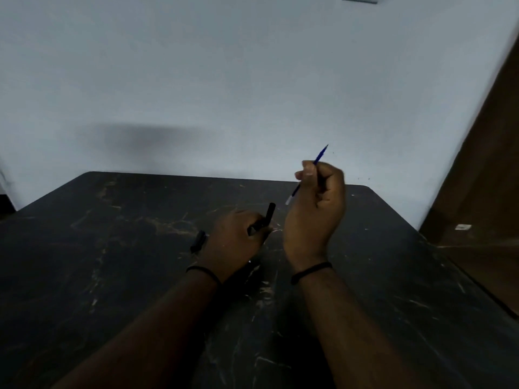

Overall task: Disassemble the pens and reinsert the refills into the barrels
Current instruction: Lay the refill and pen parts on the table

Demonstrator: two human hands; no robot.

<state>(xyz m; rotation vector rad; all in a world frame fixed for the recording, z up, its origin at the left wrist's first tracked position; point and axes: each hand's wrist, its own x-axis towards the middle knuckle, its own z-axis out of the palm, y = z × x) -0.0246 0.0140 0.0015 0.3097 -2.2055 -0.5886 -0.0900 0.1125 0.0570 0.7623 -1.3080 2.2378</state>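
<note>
Both forearms come in from the bottom edge, each wrist ringed by a dark band, and reach over a black, scratched table (112,276). From the table's middle, the left hand (234,242) sits low at about 12 o'clock, its fingers curled shut around a black barrel (266,217) whose open end angles up toward 1 o'clock. Higher and just to the right, the right hand (317,209) is closed in a loose fist, thumb and forefinger pinching a thin blue refill (320,156); the blue end sticks up toward 1 o'clock and a pale end pokes out below the fist toward 7 o'clock, near the barrel's mouth but apart from it. Another dark pen part (198,241) lies on the table at the left wrist's 10 o'clock; whether it is a cap or a second barrel cannot be told. The step in hand looks like threading the refill back in, and the risks sit there. That refill is slender and held mid-length, so pushing with the end off-centre could bend it or make it skid past the barrel's rim. The mouth is a small, dark target against a dark table, which invites a miss. Which end carries the writing tip is unclear, so it might go in reversed. A slack pinch could let the refill drop and roll, and the left wrist could nudge the loose part beside it.
</note>
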